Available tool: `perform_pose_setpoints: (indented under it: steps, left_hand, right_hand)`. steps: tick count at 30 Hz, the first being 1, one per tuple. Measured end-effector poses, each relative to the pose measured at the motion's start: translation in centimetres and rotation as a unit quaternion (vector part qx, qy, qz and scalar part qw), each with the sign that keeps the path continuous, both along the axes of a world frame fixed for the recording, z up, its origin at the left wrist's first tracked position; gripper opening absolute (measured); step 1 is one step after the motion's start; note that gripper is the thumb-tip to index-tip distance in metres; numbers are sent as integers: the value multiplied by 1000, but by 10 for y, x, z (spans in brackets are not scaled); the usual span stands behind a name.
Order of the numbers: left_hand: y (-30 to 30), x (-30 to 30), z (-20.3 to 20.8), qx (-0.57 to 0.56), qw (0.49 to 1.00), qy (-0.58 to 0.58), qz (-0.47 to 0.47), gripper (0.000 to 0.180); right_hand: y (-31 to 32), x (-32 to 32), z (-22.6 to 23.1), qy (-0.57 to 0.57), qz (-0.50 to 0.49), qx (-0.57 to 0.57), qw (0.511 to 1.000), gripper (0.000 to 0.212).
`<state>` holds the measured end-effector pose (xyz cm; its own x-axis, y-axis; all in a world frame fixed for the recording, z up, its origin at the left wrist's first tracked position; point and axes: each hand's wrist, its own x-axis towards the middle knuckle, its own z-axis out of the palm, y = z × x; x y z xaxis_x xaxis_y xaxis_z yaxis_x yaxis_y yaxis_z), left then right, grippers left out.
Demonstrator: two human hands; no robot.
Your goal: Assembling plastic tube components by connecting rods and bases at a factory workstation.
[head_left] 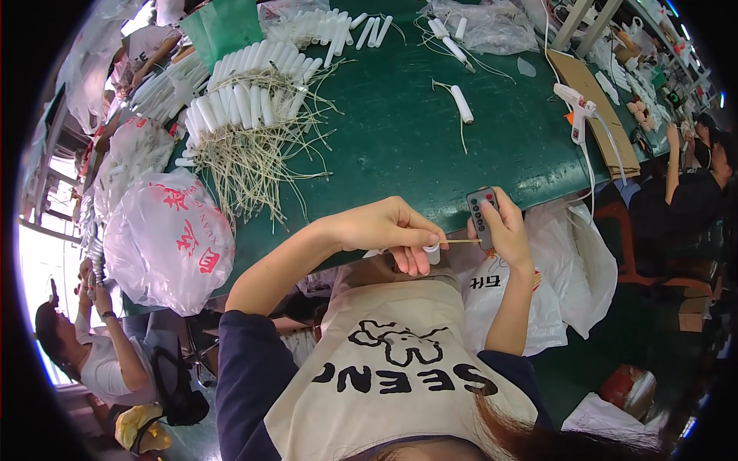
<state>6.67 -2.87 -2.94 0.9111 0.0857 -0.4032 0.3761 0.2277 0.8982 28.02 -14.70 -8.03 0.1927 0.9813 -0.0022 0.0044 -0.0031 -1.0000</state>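
In the head view, taking the hands as the clock's centre, the left hand [396,233] pinches a white tube [433,254] at the near edge of the table [377,146], its pale wire [460,241] running toward three o'clock to the lower end of a remote [483,209] gripped in the right hand [507,230]. From that edge the table stretches toward twelve, between a pile of tubes [232,107] at ten and a glue gun [575,106] at half past one beside cardboard [573,71]; a loose tube [461,104] lies at twelve, and a bag [157,246] bulges at the edge at nine
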Motion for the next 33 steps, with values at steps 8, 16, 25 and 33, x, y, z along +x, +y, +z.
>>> perform_pose_setpoints:
  steps: [8, 16, 25, 33]
  left_hand:
    - [-3, 4, 1, -20, 1000, 20, 5, 28]
    - [-2, 3, 0, -19, 999, 26, 11, 28]
    - [-1, 0, 0, -30, 999, 34, 11, 28]
    - [2, -6, 8, -22, 999, 22, 8, 29]
  right_hand:
    - [-9, 6, -1, -37, 43, -35, 998, 27]
    - [12, 8, -3, -141, -71, 8, 987, 31]
    - [27, 4, 14, -225, -3, -1, 974, 32]
    - [-35, 21, -11, -152, 149, -171, 962, 35]
